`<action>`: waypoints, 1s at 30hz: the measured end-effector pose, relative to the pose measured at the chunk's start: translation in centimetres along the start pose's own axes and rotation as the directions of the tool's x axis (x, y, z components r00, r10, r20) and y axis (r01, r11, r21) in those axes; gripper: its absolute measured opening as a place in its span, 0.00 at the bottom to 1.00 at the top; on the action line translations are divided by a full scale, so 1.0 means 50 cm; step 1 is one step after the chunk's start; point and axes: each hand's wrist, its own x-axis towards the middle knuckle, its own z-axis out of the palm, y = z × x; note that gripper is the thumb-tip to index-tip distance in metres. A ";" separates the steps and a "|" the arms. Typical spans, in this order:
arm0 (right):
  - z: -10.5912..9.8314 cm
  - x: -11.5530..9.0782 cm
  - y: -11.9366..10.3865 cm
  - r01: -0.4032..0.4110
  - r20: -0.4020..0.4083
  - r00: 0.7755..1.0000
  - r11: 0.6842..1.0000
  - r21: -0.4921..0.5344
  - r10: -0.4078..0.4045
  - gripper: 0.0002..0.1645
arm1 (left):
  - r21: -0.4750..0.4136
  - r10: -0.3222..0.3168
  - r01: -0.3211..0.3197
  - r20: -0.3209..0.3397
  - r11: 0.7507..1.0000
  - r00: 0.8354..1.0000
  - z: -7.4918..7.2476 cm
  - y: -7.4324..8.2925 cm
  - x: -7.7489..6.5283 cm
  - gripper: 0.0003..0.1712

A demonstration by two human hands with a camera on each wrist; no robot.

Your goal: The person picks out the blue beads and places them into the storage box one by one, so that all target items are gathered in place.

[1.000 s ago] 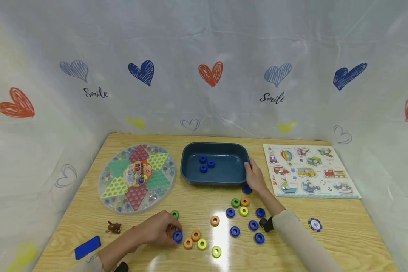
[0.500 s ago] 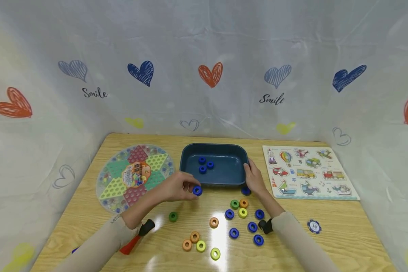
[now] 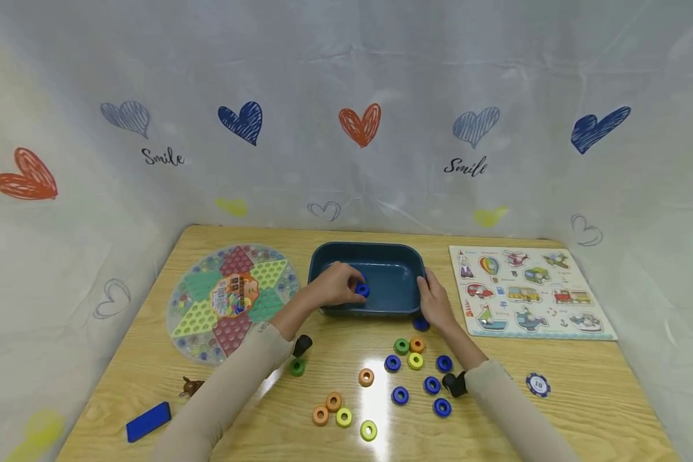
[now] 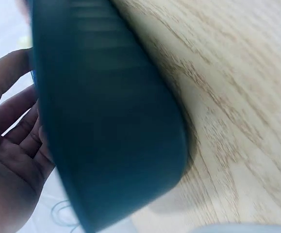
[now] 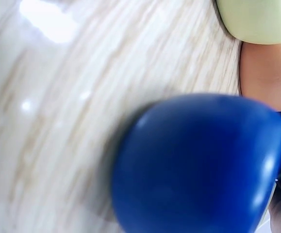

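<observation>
My left hand reaches over the front wall of a dark teal tray and pinches a blue ring between thumb and fingers, inside the rim. The rings at the tray's left are mostly hidden by that hand. In the left wrist view, the tray's outer wall covers the fingertips of the left hand. My right hand grips the tray's right edge. Just below it, a blue ring lies near the tray's corner. Another blue ring fills much of the right wrist view.
Several blue, orange, yellow and green rings lie in front of the tray, such as a yellow ring. A round star-pattern game board sits left, a picture puzzle right. Nearby are a poker chip, blue block and brown figurine.
My left hand has picked up a blue ring at the front left and carried it up and right, past the tray's front wall and into it. The right hand keeps its grip.
</observation>
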 end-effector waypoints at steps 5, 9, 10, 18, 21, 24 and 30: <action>0.002 -0.003 0.002 -0.010 -0.003 1.000 1.000 -0.009 0.010 0.27 | 0.107 -0.045 0.039 0.053 0.993 0.998 0.017 -0.014 0.037 0.17; 0.002 -0.005 0.002 -0.007 -0.001 1.000 1.000 -0.004 0.007 0.27 | 0.180 -0.073 0.050 0.121 0.982 0.990 0.023 -0.015 0.052 0.15; 0.002 -0.005 0.002 -0.006 -0.002 1.000 1.000 -0.002 0.006 0.27 | 0.191 -0.075 0.048 0.135 0.980 0.988 0.024 -0.014 0.054 0.14; 0.003 -0.003 0.000 0.000 -0.002 1.000 1.000 0.000 0.000 0.27 | 0.232 -0.080 0.043 0.150 0.972 0.985 0.023 -0.009 0.054 0.16; 0.005 -0.003 0.002 -0.005 -0.001 1.000 1.000 0.000 0.005 0.27 | 0.207 -0.050 0.024 0.122 0.978 0.991 0.019 -0.013 0.043 0.19; 0.005 -0.002 0.003 -0.011 0.002 1.000 1.000 -0.005 0.011 0.27 | 0.175 -0.023 0.017 0.037 0.984 0.999 0.012 -0.020 0.026 0.21; -0.001 0.001 -0.002 0.002 0.009 1.000 1.000 -0.016 -0.002 0.27 | 0.195 -0.003 0.068 -0.319 0.978 0.948 -0.013 -0.051 -0.018 0.31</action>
